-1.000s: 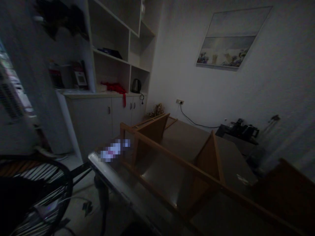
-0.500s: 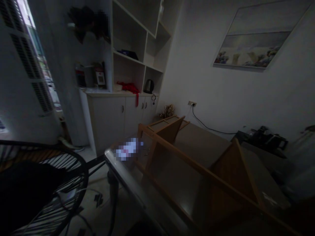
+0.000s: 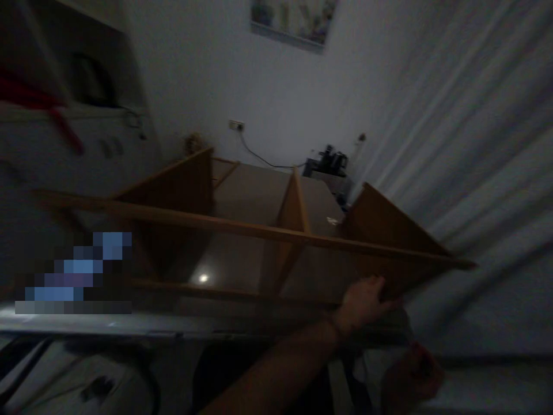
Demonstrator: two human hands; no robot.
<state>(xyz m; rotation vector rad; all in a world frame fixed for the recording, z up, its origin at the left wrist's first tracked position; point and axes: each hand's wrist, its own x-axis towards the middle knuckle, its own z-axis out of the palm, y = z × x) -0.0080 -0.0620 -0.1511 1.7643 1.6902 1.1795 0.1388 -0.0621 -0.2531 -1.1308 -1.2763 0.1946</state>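
A wooden shelf unit (image 3: 259,230) lies on its side on a glossy table (image 3: 129,323), its dividers pointing up and away. My left hand (image 3: 362,301) reaches across from the bottom middle and grips the lower edge of the unit's right end panel (image 3: 389,230), fingers curled on the wood. My right hand (image 3: 410,377) is low at the bottom right, below that panel, curled like a fist; it is dark and blurred, and I cannot make out what, if anything, is in it.
A pale curtain (image 3: 475,173) hangs close on the right. White cabinets (image 3: 64,150) with a red cloth (image 3: 26,95) and a kettle (image 3: 93,80) stand at the left. A wall socket with a cable (image 3: 237,125) and dark appliances (image 3: 330,158) are at the back wall.
The view has swung right and down; the fan and window have left the frame. Both my hands have come into view, the left now on the shelf unit's right end.
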